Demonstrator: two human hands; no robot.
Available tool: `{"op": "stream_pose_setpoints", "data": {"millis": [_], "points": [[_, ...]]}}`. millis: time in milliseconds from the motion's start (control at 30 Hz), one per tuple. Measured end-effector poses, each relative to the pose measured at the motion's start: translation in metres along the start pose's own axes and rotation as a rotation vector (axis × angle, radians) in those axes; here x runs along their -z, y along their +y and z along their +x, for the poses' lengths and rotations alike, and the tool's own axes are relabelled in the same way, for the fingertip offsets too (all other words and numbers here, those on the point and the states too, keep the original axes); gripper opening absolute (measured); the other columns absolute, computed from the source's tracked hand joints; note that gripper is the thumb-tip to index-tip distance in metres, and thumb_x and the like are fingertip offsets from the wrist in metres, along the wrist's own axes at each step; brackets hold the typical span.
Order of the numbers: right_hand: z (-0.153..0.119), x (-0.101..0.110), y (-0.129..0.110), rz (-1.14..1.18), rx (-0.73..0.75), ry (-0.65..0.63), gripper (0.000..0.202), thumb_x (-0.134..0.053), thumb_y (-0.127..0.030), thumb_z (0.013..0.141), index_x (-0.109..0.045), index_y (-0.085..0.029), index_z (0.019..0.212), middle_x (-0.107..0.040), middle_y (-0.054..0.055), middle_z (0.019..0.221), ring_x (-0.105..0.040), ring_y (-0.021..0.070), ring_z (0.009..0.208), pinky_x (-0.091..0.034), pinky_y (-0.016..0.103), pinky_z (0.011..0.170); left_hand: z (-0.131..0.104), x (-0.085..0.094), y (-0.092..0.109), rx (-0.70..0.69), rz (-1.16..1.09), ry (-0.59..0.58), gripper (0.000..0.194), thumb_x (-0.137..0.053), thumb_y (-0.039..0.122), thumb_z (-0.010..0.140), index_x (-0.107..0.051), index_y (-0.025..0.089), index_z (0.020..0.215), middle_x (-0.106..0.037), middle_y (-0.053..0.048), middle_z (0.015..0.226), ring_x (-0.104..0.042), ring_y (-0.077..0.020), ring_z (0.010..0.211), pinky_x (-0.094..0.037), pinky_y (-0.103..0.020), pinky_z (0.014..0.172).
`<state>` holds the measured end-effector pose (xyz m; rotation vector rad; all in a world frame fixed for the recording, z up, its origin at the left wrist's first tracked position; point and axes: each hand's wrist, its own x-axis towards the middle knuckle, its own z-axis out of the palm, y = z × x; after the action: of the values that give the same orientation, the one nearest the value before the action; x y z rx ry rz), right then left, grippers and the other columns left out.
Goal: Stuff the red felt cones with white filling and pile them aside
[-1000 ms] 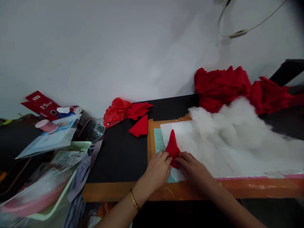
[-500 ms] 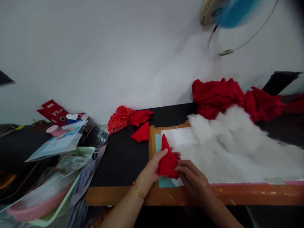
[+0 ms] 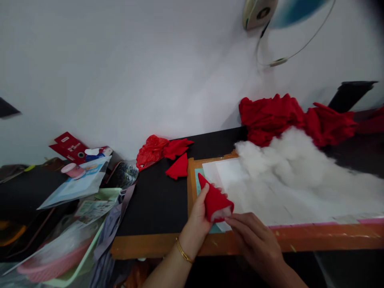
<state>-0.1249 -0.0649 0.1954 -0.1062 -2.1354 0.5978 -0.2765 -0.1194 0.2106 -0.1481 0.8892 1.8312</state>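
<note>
My left hand (image 3: 201, 208) is wrapped round a red fabric cone (image 3: 214, 199), its tip pointing up and to the left. The cone's open end faces toward me, and white stuffing (image 3: 221, 213) shows inside it. At the lower right of that opening, my right hand (image 3: 253, 236) is closed, thumb and forefinger pinching at the rim. The hand itself hides part of this pinch. Beyond both hands, a large heap of white fibre stuffing (image 3: 288, 164) lies on a white sheet (image 3: 214, 170).
Red fabric pieces (image 3: 177, 166) and a red plastic bag (image 3: 152, 150) lie to the left. A pile of red cloth (image 3: 271, 116) sits by the wall behind the stuffing. A green basket (image 3: 87, 256) holds bags at left. A fan (image 3: 261, 14) hangs above.
The cone has turned so its opening, with white stuffing inside, now faces me. My right hand has shifted slightly down and right. The whole view has shifted a little.
</note>
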Motion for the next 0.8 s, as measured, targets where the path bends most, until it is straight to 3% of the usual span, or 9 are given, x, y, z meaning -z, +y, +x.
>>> {"op": "stream_pose_setpoints", "data": {"millis": [167, 267, 367, 500, 633, 800], "points": [[-0.007, -0.013, 0.007, -0.118, 0.127, -0.127, 0.049, -0.042, 0.001, 0.088, -0.048, -0.012, 0.136, -0.060, 0.015, 0.128, -0.052, 0.0254, 0.123, -0.052, 0.042, 0.097, -0.005, -0.009, 0.000, 0.062, -0.074, 0.031, 0.040, -0.074, 0.041, 0.074, -0.064, 0.010, 0.098, -0.071, -0.011, 0.088, -0.068, -0.0188, 0.072, -0.056, -0.030, 0.071], [-0.004, -0.021, 0.009, -0.229, 0.204, -0.171, 0.040, -0.040, -0.002, 0.090, -0.055, -0.006, 0.126, -0.067, 0.016, 0.115, -0.059, 0.0279, 0.112, -0.053, 0.045, 0.094, -0.012, -0.014, -0.004, -0.014, -0.014, 0.052, 0.043, -0.078, 0.035, 0.070, -0.064, 0.011, 0.102, -0.071, -0.009, 0.087, -0.068, -0.0177, 0.071, -0.054, -0.027, 0.068], [-0.005, -0.029, 0.008, -0.286, 0.122, -0.177, 0.033, -0.041, -0.004, 0.088, -0.061, -0.010, 0.114, -0.070, 0.013, 0.099, -0.064, 0.0277, 0.094, -0.057, 0.046, 0.083, -0.020, -0.017, -0.010, -0.144, 0.080, 0.066, 0.054, -0.082, 0.028, 0.065, -0.062, 0.013, 0.112, -0.071, -0.008, 0.087, -0.068, -0.0178, 0.072, -0.054, -0.027, 0.069], [-0.012, -0.041, 0.011, -0.359, 0.122, -0.100, 0.039, -0.041, -0.006, 0.086, -0.055, -0.009, 0.122, -0.068, 0.017, 0.104, -0.062, 0.0319, 0.101, -0.058, 0.049, 0.078, -0.027, -0.017, -0.018, -0.165, 0.158, -0.003, 0.062, -0.083, 0.025, 0.064, -0.058, 0.015, 0.119, -0.070, -0.008, 0.091, -0.069, -0.0203, 0.079, -0.055, -0.032, 0.076], [-0.013, -0.045, 0.018, -0.356, 0.179, -0.121, 0.046, -0.036, -0.010, 0.089, -0.046, -0.006, 0.134, -0.067, 0.020, 0.110, -0.064, 0.0315, 0.100, -0.058, 0.050, 0.077, -0.029, -0.013, -0.023, -0.144, 0.202, -0.022, 0.059, -0.082, 0.024, 0.065, -0.058, 0.016, 0.118, -0.070, -0.009, 0.091, -0.068, -0.0228, 0.085, -0.054, -0.035, 0.081], [-0.018, -0.053, 0.027, -0.297, 0.067, -0.142, 0.055, -0.039, -0.011, 0.089, -0.035, -0.010, 0.144, -0.063, 0.020, 0.123, -0.063, 0.0323, 0.108, -0.057, 0.050, 0.084, -0.029, -0.009, -0.027, -0.161, 0.192, -0.034, 0.050, -0.081, 0.024, 0.065, -0.061, 0.014, 0.109, -0.071, -0.010, 0.090, -0.068, -0.0247, 0.089, -0.053, -0.036, 0.083]]}}
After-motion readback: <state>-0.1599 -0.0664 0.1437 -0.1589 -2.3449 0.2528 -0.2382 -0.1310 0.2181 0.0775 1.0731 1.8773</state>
